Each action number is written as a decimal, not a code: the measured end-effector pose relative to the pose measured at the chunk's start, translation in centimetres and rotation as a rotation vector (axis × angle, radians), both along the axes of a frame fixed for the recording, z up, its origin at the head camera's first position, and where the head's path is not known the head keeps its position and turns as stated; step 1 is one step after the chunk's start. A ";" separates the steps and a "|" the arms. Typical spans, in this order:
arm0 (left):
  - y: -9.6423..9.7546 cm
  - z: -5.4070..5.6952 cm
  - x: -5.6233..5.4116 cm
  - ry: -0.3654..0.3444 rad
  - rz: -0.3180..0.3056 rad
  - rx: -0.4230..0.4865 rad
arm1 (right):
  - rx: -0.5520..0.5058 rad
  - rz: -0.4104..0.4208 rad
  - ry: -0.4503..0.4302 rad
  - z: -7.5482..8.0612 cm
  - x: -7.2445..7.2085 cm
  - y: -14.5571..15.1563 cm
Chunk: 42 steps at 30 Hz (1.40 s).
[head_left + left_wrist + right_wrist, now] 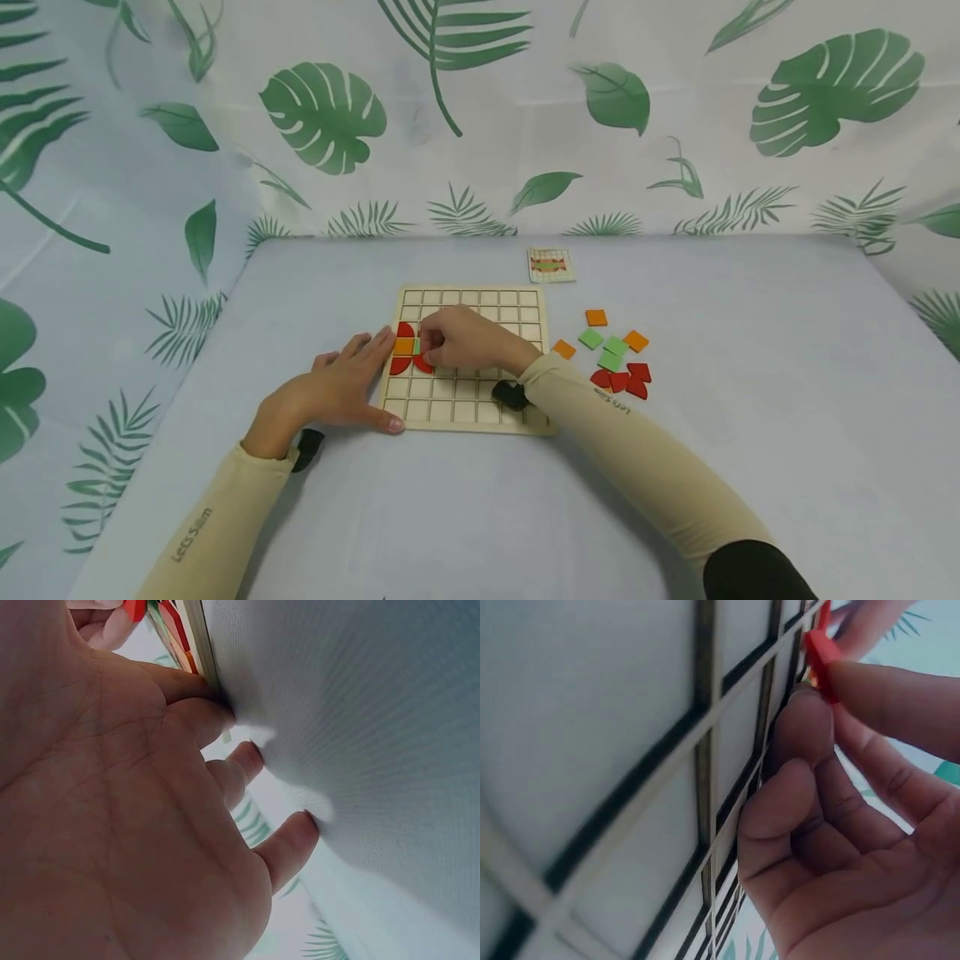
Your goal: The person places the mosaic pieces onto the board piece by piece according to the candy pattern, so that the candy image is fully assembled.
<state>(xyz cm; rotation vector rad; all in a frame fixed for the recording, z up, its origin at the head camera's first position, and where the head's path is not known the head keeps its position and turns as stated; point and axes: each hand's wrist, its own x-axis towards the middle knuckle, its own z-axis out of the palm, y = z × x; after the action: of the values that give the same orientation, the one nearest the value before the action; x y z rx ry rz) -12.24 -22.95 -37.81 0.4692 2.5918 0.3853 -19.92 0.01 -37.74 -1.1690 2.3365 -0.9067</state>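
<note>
My right hand [468,337] is over the left part of a wooden grid board [465,412], pinching a red tile [823,666] between thumb and finger. Its other fingers curl close to the grid. My left hand [337,385] rests along the board's left edge, fingers extended; the thumb touches the near left corner. In the left wrist view those fingertips press on the table beside the board. An orange tile [404,346] lies in the grid with red rounded tiles [401,365] around it. A green tile [417,347] next to it is partly hidden by my right hand.
Loose orange, green and red tiles [611,360] lie scattered right of the board, some overlapping. Behind the board is a small pattern card [550,266] with a colored design on a grid. A leaf-print cloth [480,167] hangs behind the table.
</note>
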 end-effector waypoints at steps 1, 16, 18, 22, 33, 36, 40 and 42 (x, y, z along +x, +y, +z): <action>0.0 0.0 0.0 -0.002 0.002 -0.003 | 0.001 -0.006 -0.007 0.0 0.0 0.0; 0.1 -0.2 -0.2 -0.011 0.011 -0.002 | 0.053 -0.013 0.028 0.0 0.2 -0.2; 0.2 -0.1 -0.2 -0.014 0.011 -0.006 | 0.056 -0.019 0.029 0.0 0.2 -0.2; 0.3 -0.1 -0.2 -0.018 0.015 -0.016 | 0.070 -0.040 0.005 0.1 0.2 0.1; 0.4 0.0 -0.1 -0.017 0.019 -0.011 | 0.022 -0.053 -0.012 1.6 1.3 5.3; 0.2 -0.2 0.0 -0.012 0.019 -0.003 | 0.011 -0.048 -0.052 1.6 1.9 6.7; 0.1 -0.2 0.0 -0.007 0.021 0.000 | -0.015 -0.055 -0.103 1.5 2.6 7.7; 0.3 0.0 0.1 -0.010 0.021 0.002 | -0.026 -0.060 -0.118 1.4 2.8 8.0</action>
<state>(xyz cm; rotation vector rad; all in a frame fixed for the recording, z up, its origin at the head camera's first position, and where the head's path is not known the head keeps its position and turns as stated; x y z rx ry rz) -12.19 -22.67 -37.83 0.4393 2.5887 0.3961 -17.11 8.01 -36.29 -1.0317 2.2822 -1.0013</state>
